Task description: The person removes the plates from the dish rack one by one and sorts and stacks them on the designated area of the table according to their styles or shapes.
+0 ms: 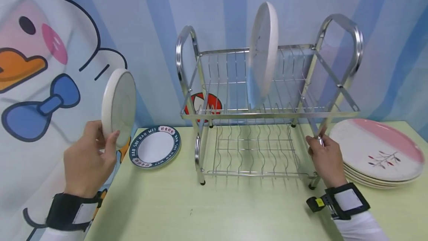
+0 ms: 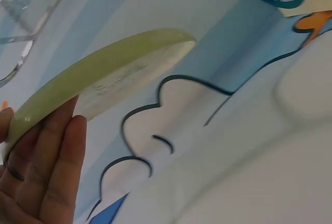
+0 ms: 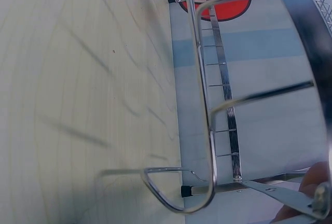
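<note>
My left hand (image 1: pixel 88 159) pinches a white plate (image 1: pixel 124 103) by its lower rim, thumb on one face, and holds it on edge in the air. In the left wrist view the fingers (image 2: pixel 54 162) lie against the underside of that plate (image 2: pixel 104 63). On the right, my right hand (image 1: pixel 326 157) grips the lower side of a two-tier metal dish rack (image 1: pixel 254 115); in the right wrist view only part of that hand shows at the rack's frame (image 3: pixel 280 203). Another plate (image 1: pixel 271 47) stands upright in the upper tier.
A blue-rimmed plate (image 1: pixel 155 164) lies on the pale table (image 1: pixel 214 211), left of the rack. To the right sits a stack of large pink-and-white plates (image 1: pixel 361 151). Behind everything hangs a blue striped cloth (image 1: pixel 160 47) with a cartoon print.
</note>
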Available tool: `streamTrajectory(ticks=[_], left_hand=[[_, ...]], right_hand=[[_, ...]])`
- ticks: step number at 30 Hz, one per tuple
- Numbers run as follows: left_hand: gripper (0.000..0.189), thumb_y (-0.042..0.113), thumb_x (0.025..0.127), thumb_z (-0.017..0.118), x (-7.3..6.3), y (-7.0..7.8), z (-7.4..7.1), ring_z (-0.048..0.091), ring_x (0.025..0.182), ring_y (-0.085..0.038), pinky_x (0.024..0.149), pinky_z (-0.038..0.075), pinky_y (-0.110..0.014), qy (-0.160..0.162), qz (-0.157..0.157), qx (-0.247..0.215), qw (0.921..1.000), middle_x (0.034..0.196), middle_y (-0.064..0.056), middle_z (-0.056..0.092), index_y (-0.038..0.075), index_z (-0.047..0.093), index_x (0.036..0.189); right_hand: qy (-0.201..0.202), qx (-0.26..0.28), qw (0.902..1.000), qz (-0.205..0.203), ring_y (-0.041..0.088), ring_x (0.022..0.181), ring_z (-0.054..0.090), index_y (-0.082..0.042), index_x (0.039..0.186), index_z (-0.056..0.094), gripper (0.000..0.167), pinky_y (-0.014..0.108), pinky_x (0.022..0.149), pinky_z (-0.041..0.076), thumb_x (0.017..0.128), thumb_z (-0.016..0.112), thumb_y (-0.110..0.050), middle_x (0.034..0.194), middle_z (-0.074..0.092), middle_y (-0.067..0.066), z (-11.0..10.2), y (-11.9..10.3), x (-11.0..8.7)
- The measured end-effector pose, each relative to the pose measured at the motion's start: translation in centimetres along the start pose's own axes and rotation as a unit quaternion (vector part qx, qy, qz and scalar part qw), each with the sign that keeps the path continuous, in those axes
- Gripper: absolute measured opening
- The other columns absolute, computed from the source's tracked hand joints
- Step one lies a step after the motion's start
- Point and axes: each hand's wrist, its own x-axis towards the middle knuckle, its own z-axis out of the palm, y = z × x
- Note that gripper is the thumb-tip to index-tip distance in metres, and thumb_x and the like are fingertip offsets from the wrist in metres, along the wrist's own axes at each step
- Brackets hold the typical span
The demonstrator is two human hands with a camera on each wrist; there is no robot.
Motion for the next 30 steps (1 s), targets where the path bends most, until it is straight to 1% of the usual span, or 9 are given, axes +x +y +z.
streamTrajectory(ticks=[3, 6, 7, 10, 14, 20, 24, 28, 30], left_hand=[[0.04, 0.014, 0.096, 0.074, 0.0, -1.2, 1.3, 0.072, 0.081, -0.053, 0.067, 0.057, -0.065, -0.029, -0.007, 0.02, 0.9994, 0.107, -0.032, 0.071, -0.005, 0.056, 0.127], [0.04, 0.017, 0.098, 0.072, 0.0, -2.2, 2.4, 0.071, 0.078, -0.052, 0.064, 0.058, -0.063, -0.061, -0.013, 0.037, 0.9973, 0.11, -0.032, 0.071, -0.003, 0.056, 0.128], [0.039, 0.018, 0.098, 0.072, 0.0, -2.5, 2.8, 0.071, 0.076, -0.051, 0.062, 0.058, -0.062, -0.07, -0.012, 0.042, 0.9966, 0.11, -0.032, 0.071, -0.002, 0.056, 0.128], [0.033, 0.016, 0.097, 0.072, -0.1, -3.5, 3.9, 0.069, 0.065, -0.044, 0.052, 0.054, -0.056, -0.086, 0.007, 0.05, 0.995, 0.102, -0.031, 0.071, -0.001, 0.057, 0.121], [0.026, 0.012, 0.095, 0.073, -0.3, -4.4, 5.2, 0.061, 0.054, -0.032, 0.044, 0.044, -0.043, -0.09, 0.042, 0.051, 0.9937, 0.089, -0.025, 0.07, 0.0, 0.058, 0.113], [0.018, 0.012, 0.096, 0.071, -0.6, -5.0, 6.3, 0.049, 0.049, -0.02, 0.044, 0.031, -0.03, -0.108, 0.053, 0.059, 0.991, 0.076, -0.014, 0.066, 0.006, 0.059, 0.108], [0.015, 0.011, 0.095, 0.071, -0.9, -5.4, 7.0, 0.042, 0.048, -0.016, 0.042, 0.028, -0.029, -0.113, 0.077, 0.073, 0.9879, 0.073, -0.008, 0.061, 0.012, 0.057, 0.101], [0.018, 0.011, 0.093, 0.073, -1.2, -5.6, 7.6, 0.044, 0.047, -0.018, 0.04, 0.03, -0.031, -0.11, 0.111, 0.091, 0.9835, 0.076, -0.009, 0.064, 0.014, 0.058, 0.102], [0.02, 0.012, 0.093, 0.074, -1.4, -5.6, 7.9, 0.047, 0.048, -0.02, 0.039, 0.033, -0.034, -0.116, 0.12, 0.102, 0.9807, 0.078, -0.01, 0.066, 0.015, 0.058, 0.106]], right_hand=[[0.003, 0.004, 1.0, 0.002, 0.012, 0.048, 0.035, -0.001, 0.091, 0.055, 0.04, 0.034, 0.045, 0.032, 0.108, 0.051, -0.036, 0.063, 0.048, -0.003, -0.1, 0.0, 0.0], [0.001, 0.003, 1.0, 0.0, 0.013, 0.048, 0.035, -0.001, 0.091, 0.055, 0.039, 0.034, 0.044, 0.031, 0.108, 0.051, -0.037, 0.064, 0.048, -0.003, -0.1, 0.0, 0.0], [0.001, 0.002, 1.0, -0.002, 0.013, 0.048, 0.035, -0.001, 0.092, 0.056, 0.039, 0.034, 0.044, 0.031, 0.108, 0.051, -0.037, 0.065, 0.048, -0.003, -0.1, 0.0, 0.0], [0.001, 0.001, 1.0, -0.006, 0.013, 0.048, 0.036, -0.001, 0.092, 0.056, 0.039, 0.034, 0.044, 0.031, 0.108, 0.051, -0.037, 0.066, 0.049, -0.003, -0.1, 0.1, 0.1], [0.001, 0.004, 1.0, -0.007, 0.013, 0.049, 0.036, -0.001, 0.091, 0.056, 0.039, 0.034, 0.045, 0.031, 0.108, 0.052, -0.036, 0.066, 0.049, -0.002, -0.1, 0.2, 0.1], [0.001, 0.005, 1.0, -0.007, 0.013, 0.049, 0.036, -0.001, 0.09, 0.055, 0.04, 0.034, 0.046, 0.032, 0.108, 0.051, -0.036, 0.065, 0.049, -0.002, 0.0, 0.0, 0.2], [0.003, 0.002, 1.0, -0.006, 0.013, 0.05, 0.037, -0.001, 0.091, 0.056, 0.04, 0.034, 0.047, 0.032, 0.108, 0.051, -0.037, 0.066, 0.05, -0.002, -0.1, 0.0, 0.2], [0.002, 0.0, 1.0, -0.006, 0.013, 0.05, 0.036, -0.001, 0.09, 0.056, 0.039, 0.034, 0.046, 0.032, 0.108, 0.05, -0.035, 0.066, 0.05, -0.002, -0.1, 0.1, 0.1], [0.001, 0.002, 1.0, -0.006, 0.013, 0.049, 0.036, -0.001, 0.09, 0.055, 0.038, 0.033, 0.046, 0.032, 0.108, 0.051, -0.034, 0.066, 0.049, -0.002, -0.1, 0.1, 0.1]])
